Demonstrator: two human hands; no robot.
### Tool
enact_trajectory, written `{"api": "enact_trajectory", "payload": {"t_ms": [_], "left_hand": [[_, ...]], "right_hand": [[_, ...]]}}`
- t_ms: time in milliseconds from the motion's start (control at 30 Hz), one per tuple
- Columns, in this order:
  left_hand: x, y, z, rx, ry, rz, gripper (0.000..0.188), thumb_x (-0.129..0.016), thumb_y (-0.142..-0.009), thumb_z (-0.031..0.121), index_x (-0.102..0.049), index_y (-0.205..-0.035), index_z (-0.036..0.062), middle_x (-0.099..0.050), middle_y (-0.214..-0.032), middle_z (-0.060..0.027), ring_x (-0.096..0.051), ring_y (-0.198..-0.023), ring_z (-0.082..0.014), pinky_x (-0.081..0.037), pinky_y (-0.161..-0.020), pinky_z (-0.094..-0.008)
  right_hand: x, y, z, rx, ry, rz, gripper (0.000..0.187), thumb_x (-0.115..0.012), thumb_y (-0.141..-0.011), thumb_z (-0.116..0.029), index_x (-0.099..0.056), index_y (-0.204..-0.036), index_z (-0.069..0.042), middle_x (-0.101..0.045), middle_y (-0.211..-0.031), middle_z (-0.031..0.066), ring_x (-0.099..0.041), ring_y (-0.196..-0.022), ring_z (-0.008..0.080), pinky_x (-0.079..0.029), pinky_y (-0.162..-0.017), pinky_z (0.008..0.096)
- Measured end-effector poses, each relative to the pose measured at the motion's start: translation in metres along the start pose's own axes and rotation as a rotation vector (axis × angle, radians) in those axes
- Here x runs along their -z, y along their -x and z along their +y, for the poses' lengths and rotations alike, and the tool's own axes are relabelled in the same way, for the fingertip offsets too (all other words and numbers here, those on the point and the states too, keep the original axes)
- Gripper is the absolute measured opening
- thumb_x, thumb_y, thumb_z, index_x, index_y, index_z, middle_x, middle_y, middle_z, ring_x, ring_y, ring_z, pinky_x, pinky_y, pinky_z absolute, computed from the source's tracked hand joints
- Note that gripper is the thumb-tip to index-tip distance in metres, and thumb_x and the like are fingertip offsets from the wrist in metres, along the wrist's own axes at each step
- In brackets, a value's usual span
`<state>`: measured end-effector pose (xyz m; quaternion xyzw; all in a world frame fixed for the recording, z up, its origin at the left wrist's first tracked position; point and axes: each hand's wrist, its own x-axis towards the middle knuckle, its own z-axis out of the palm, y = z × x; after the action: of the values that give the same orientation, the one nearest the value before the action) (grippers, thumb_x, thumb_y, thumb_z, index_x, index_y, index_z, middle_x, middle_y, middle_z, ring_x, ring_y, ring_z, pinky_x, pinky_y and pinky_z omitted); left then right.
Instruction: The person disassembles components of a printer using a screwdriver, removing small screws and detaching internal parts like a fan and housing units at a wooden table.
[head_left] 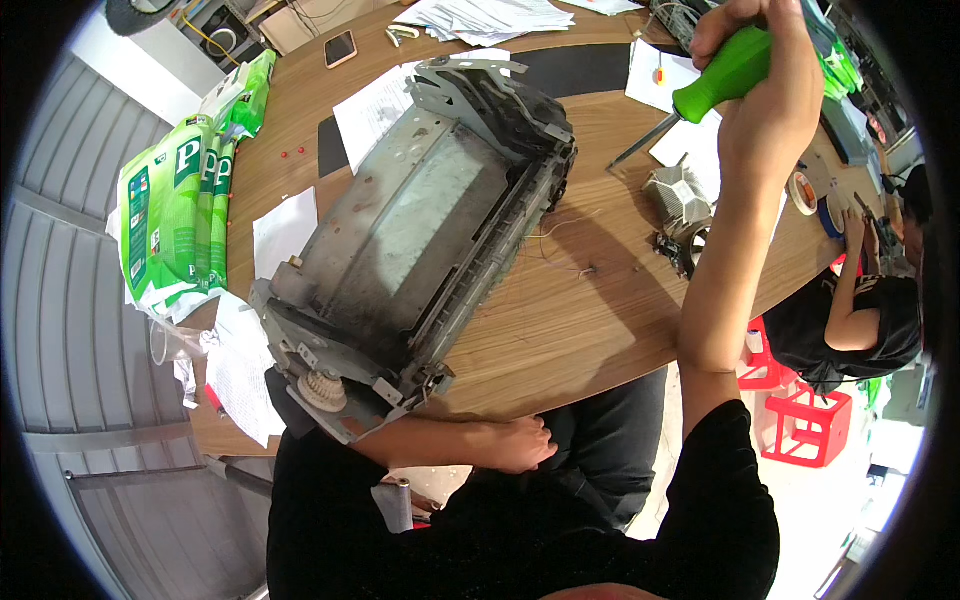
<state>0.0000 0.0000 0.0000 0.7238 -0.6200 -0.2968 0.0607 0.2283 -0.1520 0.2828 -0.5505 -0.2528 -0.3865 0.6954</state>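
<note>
Raised at the upper right, my right hand (770, 110) is wrapped round the green handle of a screwdriver (725, 78), its dark shaft slanting down to the left over the table. A large grey metal chassis (400, 215), dusty and stained, with side plates and a pale gear (322, 391) at its near corner, lies tilted across the table. Below the table's front edge, my left hand (527, 444) rests by my lap with its fingers curled in. Nothing shows in that hand, and its palm side is hidden. My left forearm passes beside the chassis's near corner.
Green packages (175, 210) stand at the left, near a clear plastic cup (172, 342). A phone (340, 49) and paper stacks (480, 18) lie at the back. Right of the chassis are a heatsink (681, 197) and thin wires. Another person (850, 320) sits far right, near red stools (808, 425).
</note>
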Motion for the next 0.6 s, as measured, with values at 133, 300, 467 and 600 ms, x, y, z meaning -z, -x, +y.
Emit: {"api": "enact_trajectory", "payload": {"t_ms": [133, 300, 467, 600], "left_hand": [[-0.004, 0.000, -0.002, 0.005, 0.033, 0.021, 0.049, -0.067, -0.091, 0.033, -0.060, -0.127, 0.0011, -0.067, -0.103, -0.0183, -0.065, -0.095, -0.0327, -0.050, -0.085, -0.0457], [-0.002, -0.001, -0.001, -0.003, 0.083, 0.014, 0.048, -0.067, -0.091, 0.032, -0.060, -0.127, 0.0008, -0.067, -0.103, -0.0187, -0.065, -0.095, -0.0328, -0.051, -0.085, -0.0449], [-0.012, 0.001, 0.000, 0.015, 0.058, 0.150, 0.039, -0.068, -0.089, 0.032, -0.063, -0.112, 0.0009, -0.067, -0.092, -0.0163, -0.064, -0.088, -0.0309, -0.047, -0.084, -0.0410], [-0.011, 0.001, 0.000, 0.010, 0.060, 0.140, 0.039, -0.068, -0.089, 0.031, -0.063, -0.113, 0.0007, -0.067, -0.093, -0.0171, -0.065, -0.089, -0.0312, -0.047, -0.084, -0.0420]], "right_hand": [[0.004, -0.004, 0.009, 0.153, 0.358, -0.095, 0.042, -0.053, -0.103, -0.039, -0.056, -0.077, -0.006, -0.054, -0.060, 0.0016, -0.053, -0.053, 0.0091, -0.039, -0.048, 0.0227], [0.005, -0.006, 0.015, -0.080, 0.318, -0.099, 0.042, -0.053, -0.103, -0.039, -0.058, -0.081, -0.004, -0.058, -0.062, 0.0034, -0.053, -0.054, 0.0090, -0.040, -0.050, 0.0232], [0.008, -0.007, 0.028, -0.201, 0.254, -0.145, 0.043, -0.055, -0.102, -0.043, -0.061, -0.085, -0.003, -0.061, -0.065, 0.0034, -0.056, -0.055, 0.0089, -0.042, -0.050, 0.0228], [0.009, -0.013, 0.025, -0.355, 0.262, -0.184, 0.045, -0.057, -0.101, -0.044, -0.062, -0.085, -0.003, -0.064, -0.067, 0.0034, -0.057, -0.055, 0.0082, -0.041, -0.048, 0.0222]]}}
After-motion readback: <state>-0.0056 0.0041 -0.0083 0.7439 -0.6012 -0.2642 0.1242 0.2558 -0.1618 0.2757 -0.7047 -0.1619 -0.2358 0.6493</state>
